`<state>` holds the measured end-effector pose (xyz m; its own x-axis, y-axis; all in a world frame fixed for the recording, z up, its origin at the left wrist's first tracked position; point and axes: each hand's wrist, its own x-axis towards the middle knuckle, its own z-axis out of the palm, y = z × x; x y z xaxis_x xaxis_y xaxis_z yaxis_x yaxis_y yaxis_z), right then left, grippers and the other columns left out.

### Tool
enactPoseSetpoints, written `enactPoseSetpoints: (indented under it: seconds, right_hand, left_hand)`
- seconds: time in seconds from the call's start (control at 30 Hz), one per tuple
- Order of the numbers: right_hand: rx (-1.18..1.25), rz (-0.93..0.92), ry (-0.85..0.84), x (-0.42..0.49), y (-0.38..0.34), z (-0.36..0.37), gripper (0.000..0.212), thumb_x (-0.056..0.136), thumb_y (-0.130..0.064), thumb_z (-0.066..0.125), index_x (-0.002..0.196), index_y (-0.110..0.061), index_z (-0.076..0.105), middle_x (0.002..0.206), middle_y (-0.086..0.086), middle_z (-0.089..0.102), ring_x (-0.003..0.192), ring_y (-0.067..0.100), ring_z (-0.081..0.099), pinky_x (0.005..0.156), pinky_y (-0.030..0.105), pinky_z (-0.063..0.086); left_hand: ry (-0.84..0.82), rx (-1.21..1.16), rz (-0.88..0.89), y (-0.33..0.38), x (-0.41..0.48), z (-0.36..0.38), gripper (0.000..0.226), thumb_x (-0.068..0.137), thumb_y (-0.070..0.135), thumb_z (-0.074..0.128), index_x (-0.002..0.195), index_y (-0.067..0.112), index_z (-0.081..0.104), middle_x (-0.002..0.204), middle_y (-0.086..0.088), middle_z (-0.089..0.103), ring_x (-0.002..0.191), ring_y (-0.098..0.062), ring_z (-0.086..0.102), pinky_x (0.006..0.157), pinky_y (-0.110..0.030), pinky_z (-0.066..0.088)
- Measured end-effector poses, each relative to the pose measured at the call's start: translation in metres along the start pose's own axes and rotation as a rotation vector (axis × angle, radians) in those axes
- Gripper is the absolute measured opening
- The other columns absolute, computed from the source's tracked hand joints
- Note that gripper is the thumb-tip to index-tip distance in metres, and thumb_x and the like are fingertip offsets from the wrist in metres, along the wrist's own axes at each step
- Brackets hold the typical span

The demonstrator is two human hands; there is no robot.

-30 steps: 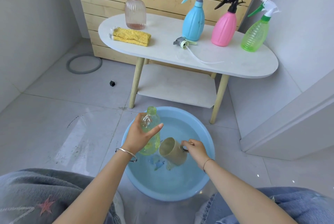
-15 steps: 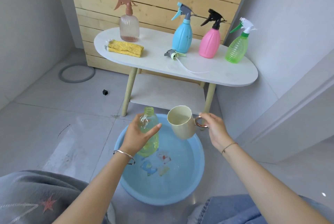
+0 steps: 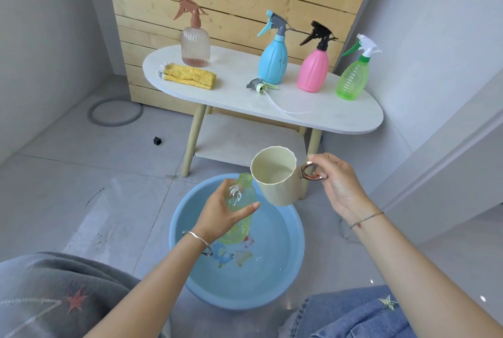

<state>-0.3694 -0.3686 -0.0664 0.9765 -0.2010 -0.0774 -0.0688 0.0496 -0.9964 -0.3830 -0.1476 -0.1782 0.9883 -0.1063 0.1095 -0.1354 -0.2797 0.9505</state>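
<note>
My left hand [image 3: 220, 215] grips an uncapped clear green bottle [image 3: 239, 201], held upright over the blue basin [image 3: 296, 253] of water on the floor. My right hand [image 3: 334, 182] pinches the metal ring handle of a cream cup [image 3: 275, 174]. The cup holds water and hangs just right of the bottle's open neck, its lower edge close to the bottle's shoulder. The bottle's lower half is partly hidden by my left hand.
A white oval side table [image 3: 313, 117] behind the basin carries a brown spray bottle [image 3: 195, 43], a blue one [image 3: 273, 59], a pink one [image 3: 313, 68], a green one [image 3: 352, 78], a loose spray head [image 3: 260, 86] with tube and a yellow cloth [image 3: 189, 76]. My knees frame the basin.
My right hand lifted the cup out of the basin's water and raised it up beside the bottle's mouth. My left hand kept the bottle in place.
</note>
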Motion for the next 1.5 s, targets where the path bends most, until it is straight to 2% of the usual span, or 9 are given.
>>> enactPoseSetpoints:
  seconds: [0.07,0.17,0.4,0.73,0.9,1.0,1.13,1.37,1.5]
  right_hand:
    - [-0.031,-0.023,-0.008,-0.002,-0.003,0.004,0.049,0.081,-0.013,0.069,0.039,-0.024,0.047,0.049,-0.011,0.035,0.066,0.017,0.034,0.077,0.034,0.027]
    - [-0.06,-0.081,-0.018,-0.005,-0.007,0.008,0.037,0.069,-0.026,0.074,0.049,-0.021,0.044,0.062,0.006,0.034,0.072,0.023,0.033,0.076,0.034,0.028]
    - [-0.185,-0.208,0.015,-0.005,-0.015,0.007,0.029,0.078,-0.012,0.074,0.067,-0.003,0.049,0.068,0.014,0.047,0.066,0.019,0.053,0.071,0.03,0.043]
    - [-0.268,-0.272,0.039,-0.007,-0.017,0.01,0.039,0.078,-0.004,0.072,0.057,-0.011,0.039,0.049,-0.002,0.044,0.061,0.022,0.053,0.067,0.031,0.04]
    - [-0.312,-0.297,0.041,-0.007,-0.018,0.012,0.042,0.078,-0.002,0.071,0.057,-0.012,0.036,0.041,-0.014,0.036,0.06,0.02,0.051,0.057,0.023,0.037]
    - [-0.342,-0.313,0.038,-0.009,-0.02,0.014,0.039,0.078,-0.003,0.071,0.059,-0.009,0.038,0.046,-0.006,0.044,0.051,0.011,0.054,0.055,0.021,0.036]
    - [-0.362,-0.335,0.024,-0.011,-0.023,0.016,0.04,0.078,-0.006,0.073,0.058,-0.011,0.038,0.06,0.012,0.05,0.06,0.017,0.049,0.06,0.026,0.033]
    - [-0.444,-0.394,0.014,-0.012,-0.025,0.018,0.043,0.076,-0.008,0.074,0.055,-0.015,0.037,0.058,0.011,0.045,0.056,0.017,0.035,0.055,0.025,0.029]
    - [-0.476,-0.416,0.013,-0.012,-0.026,0.017,0.044,0.076,-0.007,0.074,0.054,-0.016,0.036,0.057,0.008,0.042,0.053,0.013,0.033,0.054,0.025,0.028]
  left_hand:
    - [-0.006,0.02,0.0,-0.001,-0.001,0.001,0.05,0.069,0.048,0.081,0.106,0.023,0.057,0.1,0.016,0.065,0.095,0.004,0.059,0.083,-0.008,0.043]
    - [-0.018,0.032,-0.003,-0.004,-0.003,0.002,0.052,0.068,0.05,0.082,0.106,0.025,0.056,0.099,0.017,0.065,0.096,0.003,0.059,0.085,-0.01,0.043]
    - [-0.05,0.072,-0.002,-0.01,-0.005,0.006,0.068,0.061,0.068,0.075,0.111,0.026,0.055,0.105,0.018,0.064,0.103,0.002,0.058,0.09,-0.012,0.042]
    - [-0.076,0.14,-0.011,-0.018,-0.004,0.008,0.061,0.066,0.056,0.079,0.112,0.024,0.054,0.108,0.016,0.063,0.105,-0.001,0.058,0.093,-0.018,0.044]
    - [-0.09,0.151,-0.023,-0.021,-0.005,0.008,0.061,0.067,0.056,0.079,0.113,0.025,0.054,0.107,0.017,0.063,0.103,-0.001,0.058,0.092,-0.02,0.045]
    - [-0.088,0.161,-0.028,-0.021,-0.005,0.008,0.06,0.068,0.053,0.08,0.114,0.024,0.054,0.107,0.017,0.063,0.102,-0.002,0.058,0.09,-0.019,0.044]
    - [-0.089,0.165,-0.03,-0.022,-0.006,0.009,0.059,0.068,0.055,0.08,0.112,0.026,0.053,0.104,0.02,0.062,0.1,-0.001,0.058,0.087,-0.018,0.044]
    - [-0.1,0.162,-0.042,-0.025,-0.007,0.01,0.069,0.062,0.068,0.073,0.111,0.025,0.054,0.103,0.02,0.063,0.098,0.0,0.059,0.087,-0.023,0.047]
    - [-0.106,0.162,-0.04,-0.027,-0.006,0.012,0.065,0.064,0.064,0.076,0.111,0.025,0.053,0.103,0.019,0.063,0.098,-0.002,0.059,0.087,-0.025,0.048]
